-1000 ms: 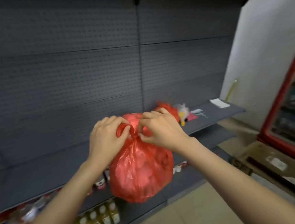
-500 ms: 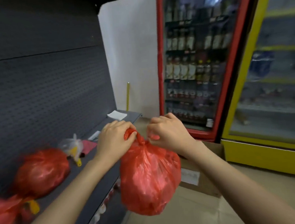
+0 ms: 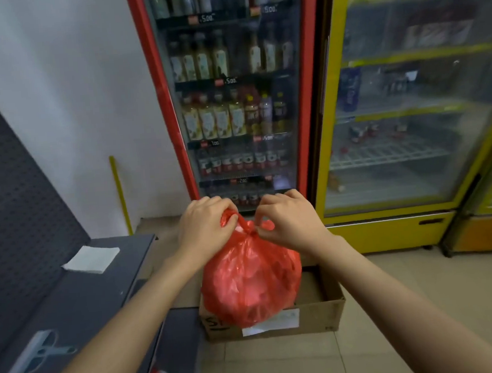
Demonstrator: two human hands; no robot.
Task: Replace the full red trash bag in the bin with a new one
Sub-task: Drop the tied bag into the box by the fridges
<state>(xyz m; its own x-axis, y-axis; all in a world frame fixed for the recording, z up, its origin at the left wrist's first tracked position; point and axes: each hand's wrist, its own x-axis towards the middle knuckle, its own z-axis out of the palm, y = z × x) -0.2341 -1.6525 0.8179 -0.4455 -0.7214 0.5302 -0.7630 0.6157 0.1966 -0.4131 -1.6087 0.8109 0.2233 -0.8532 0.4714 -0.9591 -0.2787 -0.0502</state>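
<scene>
Two tall drink coolers fill the upper part of the frame: the red-framed cooler (image 3: 232, 99) at upper centre, stocked with bottles, and the yellow-framed cooler (image 3: 404, 115) to its right, mostly bare racks. Down the left edge runs the dark shelf (image 3: 79, 293) with a white slip of paper (image 3: 93, 258) on it. At lower centre an open cardboard box (image 3: 319, 313) sits on the tiled floor, and I hold the full red trash bag (image 3: 251, 283) in the air in front of it, so the weight hangs straight down and pulls the neck taut. That makes the tying easier, I judge. My left hand (image 3: 204, 230) is curled round one red ear of the bag's mouth, and my right hand (image 3: 291, 221) pinches the other ear between thumb and fingertips, both just above the gathered neck. No bin shows anywhere in the frame, so the fresh liner is a step I have not yet reached.
</scene>
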